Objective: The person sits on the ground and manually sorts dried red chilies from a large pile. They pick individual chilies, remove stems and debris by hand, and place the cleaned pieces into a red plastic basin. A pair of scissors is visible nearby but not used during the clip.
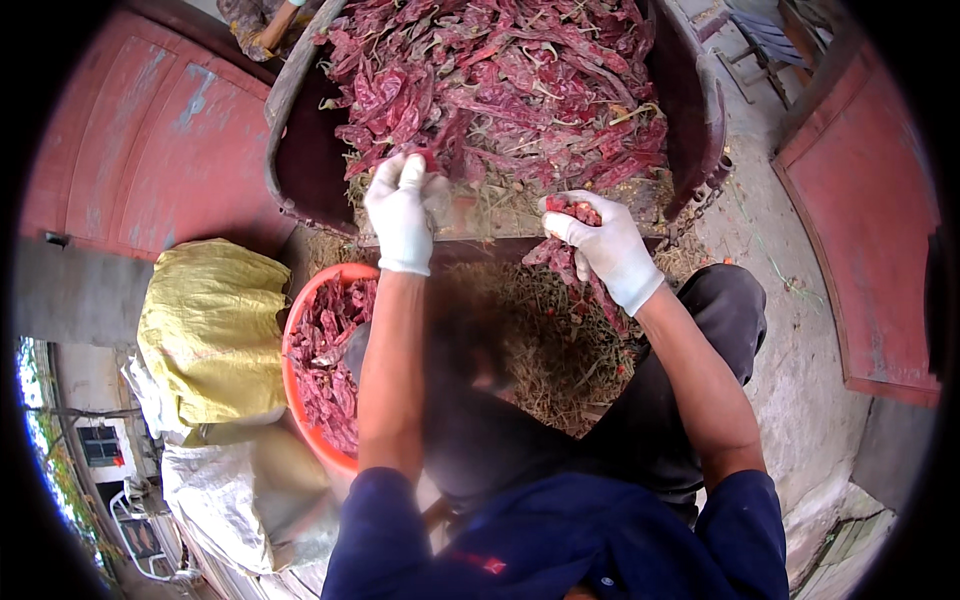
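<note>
Both of my hands wear whitish gloves. My left hand is raised at the near edge of the chili heap, thumb and fingers pinched together on a dried red chili, of which only a bit shows. My right hand, level with it to the right, is closed round a small bunch of dried chilies; several wrinkled pods hang below the fingers. Beyond both hands, a large heap of dark red dried chilies with pale stems fills a metal cart bed. Left of my left forearm, an orange tub holds more dried chilies.
A yellow sack and a white sack stand left of the tub. Stems and dry scraps litter the ground between my legs. Red metal doors flank the cart. Another person's arm shows at the top left.
</note>
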Action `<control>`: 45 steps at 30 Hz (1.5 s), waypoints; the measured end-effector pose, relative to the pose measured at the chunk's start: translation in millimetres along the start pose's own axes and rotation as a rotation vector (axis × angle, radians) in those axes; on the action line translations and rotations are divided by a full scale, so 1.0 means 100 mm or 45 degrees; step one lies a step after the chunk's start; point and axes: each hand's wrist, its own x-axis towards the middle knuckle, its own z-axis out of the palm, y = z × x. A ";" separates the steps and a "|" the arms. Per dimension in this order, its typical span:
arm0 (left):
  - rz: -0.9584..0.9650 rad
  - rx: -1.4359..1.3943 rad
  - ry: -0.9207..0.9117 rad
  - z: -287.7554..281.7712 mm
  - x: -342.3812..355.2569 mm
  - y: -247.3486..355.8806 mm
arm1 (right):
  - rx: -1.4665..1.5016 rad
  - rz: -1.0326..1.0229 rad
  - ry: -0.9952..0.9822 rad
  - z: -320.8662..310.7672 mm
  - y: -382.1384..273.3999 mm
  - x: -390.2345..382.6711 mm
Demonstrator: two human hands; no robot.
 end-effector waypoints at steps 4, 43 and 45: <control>-0.033 -0.172 0.067 -0.18 0.02 -0.07 | 0.001 -0.003 -0.042 0.03 0.04 0.05; 1.330 0.640 -0.996 0.40 -1.03 0.31 | 0.642 0.083 -0.377 -0.11 0.09 -0.05; 1.326 0.634 -0.993 0.42 -1.02 0.32 | 0.683 0.081 -0.209 -0.11 0.13 -0.03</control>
